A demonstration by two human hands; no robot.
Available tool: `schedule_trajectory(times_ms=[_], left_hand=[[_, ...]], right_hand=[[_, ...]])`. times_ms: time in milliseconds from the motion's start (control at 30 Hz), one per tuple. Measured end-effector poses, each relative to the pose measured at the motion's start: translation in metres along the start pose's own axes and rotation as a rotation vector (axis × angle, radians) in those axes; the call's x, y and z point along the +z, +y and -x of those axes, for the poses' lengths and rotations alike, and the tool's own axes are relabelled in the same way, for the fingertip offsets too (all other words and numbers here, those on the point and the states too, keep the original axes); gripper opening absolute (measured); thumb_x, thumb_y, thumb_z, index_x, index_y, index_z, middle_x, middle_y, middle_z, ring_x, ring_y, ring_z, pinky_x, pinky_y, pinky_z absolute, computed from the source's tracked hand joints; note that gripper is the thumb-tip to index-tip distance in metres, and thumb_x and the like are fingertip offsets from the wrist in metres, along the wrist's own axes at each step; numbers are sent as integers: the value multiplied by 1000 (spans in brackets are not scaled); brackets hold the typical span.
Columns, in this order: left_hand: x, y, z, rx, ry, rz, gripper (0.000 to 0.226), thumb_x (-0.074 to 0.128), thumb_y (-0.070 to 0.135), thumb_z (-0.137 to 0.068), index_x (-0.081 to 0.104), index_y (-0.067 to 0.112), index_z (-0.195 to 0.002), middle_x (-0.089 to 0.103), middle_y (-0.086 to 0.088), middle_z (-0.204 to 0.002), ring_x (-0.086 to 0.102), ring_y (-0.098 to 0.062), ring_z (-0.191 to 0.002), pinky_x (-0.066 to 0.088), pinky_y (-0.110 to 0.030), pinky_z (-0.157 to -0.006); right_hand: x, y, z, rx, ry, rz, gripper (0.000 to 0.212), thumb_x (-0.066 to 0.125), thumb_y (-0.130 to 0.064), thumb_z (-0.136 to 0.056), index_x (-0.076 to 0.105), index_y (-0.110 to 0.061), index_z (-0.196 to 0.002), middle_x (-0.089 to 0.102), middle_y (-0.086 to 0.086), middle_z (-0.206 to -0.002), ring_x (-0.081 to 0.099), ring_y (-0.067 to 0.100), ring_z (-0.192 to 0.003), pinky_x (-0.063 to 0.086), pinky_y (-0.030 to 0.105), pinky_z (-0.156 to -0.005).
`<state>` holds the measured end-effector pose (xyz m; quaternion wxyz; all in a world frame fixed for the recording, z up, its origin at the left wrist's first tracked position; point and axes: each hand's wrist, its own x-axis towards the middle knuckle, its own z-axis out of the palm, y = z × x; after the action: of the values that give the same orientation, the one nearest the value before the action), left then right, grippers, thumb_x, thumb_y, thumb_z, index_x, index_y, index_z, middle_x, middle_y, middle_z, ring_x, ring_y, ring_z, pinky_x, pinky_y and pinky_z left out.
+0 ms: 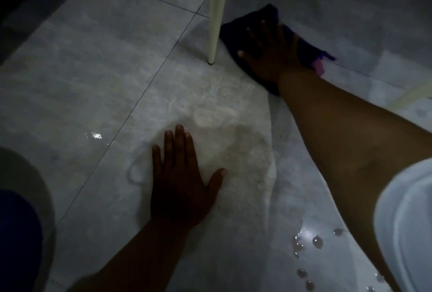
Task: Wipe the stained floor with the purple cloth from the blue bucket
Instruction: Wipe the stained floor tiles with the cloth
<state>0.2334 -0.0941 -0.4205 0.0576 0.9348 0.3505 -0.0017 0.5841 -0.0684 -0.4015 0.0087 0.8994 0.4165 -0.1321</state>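
Now keep your right hand (268, 51) spread flat, pinning the dark purple cloth (301, 46) beside the white chair leg (216, 13); brace your open left hand (180, 179) on the wet grey tile floor (93, 81) and sweep evenly.

Dark purple cloth (301, 41) lies spread flat on wet grey tiled floor (105, 69)

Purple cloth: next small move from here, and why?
Probably drag the purple cloth back toward the body, across the wet streaked patch of floor. The right hand presses it flat at the far end of its reach, just beside the white chair leg, so there is little room forward. The left hand is braced on the tiles, and water drops lie nearer.
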Motion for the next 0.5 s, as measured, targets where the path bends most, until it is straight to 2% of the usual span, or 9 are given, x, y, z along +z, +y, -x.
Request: schedule_trajectory(times_ms=[133, 200, 300, 400, 500], left_hand=[[0, -1, 1, 2, 24, -2, 96, 29, 72, -89, 17, 1, -153, 10, -17, -165, 4, -31, -153, 10, -55, -122], [1, 0, 2, 16, 37, -7, 95, 31, 70, -89, 19, 0, -152, 11, -18, -164, 6, -32, -153, 10, -55, -122], [2, 1, 1, 3, 18, -21, 96, 25, 72, -89, 16, 1, -153, 9, -17, -165, 4, -32, -153, 8, -54, -122], [2, 1, 0, -3, 13, -22, 97, 21, 74, -88, 13, 3, -154, 7, -15, -165, 3, -31, -153, 8, -54, -122], [3, 0, -1, 2, 15, -22, 97, 18, 75, -88, 12, 4, -154, 7, -15, -165, 2, -31, -153, 7, -54, -122]], right_hand=[[3, 22, 25, -326, -18, 66, 83, 10, -87, -83, -2, -48, -156, -7, -8, -169, -12, 24, -154, -9, 58, -121], [5, 52, 41, -316, 15, 83, 84, 10, -87, -83, -1, -47, -156, -6, -10, -169, -10, 22, -155, -7, 57, -122], [7, 91, 57, 4, 52, 27, 89, 6, -90, -79, -1, -46, -156, -7, -9, -169, -9, 25, -155, -6, 60, -121], [10, 93, 72, 350, 50, -48, 90, 7, -87, -80, -3, -42, -157, -8, -3, -169, -9, 33, -154, -5, 67, -118], [17, 63, 98, 458, 73, -127, 89, 7, -82, -83, -2, -35, -159, -8, 5, -169, -11, 38, -153, -3, 73, -115]])
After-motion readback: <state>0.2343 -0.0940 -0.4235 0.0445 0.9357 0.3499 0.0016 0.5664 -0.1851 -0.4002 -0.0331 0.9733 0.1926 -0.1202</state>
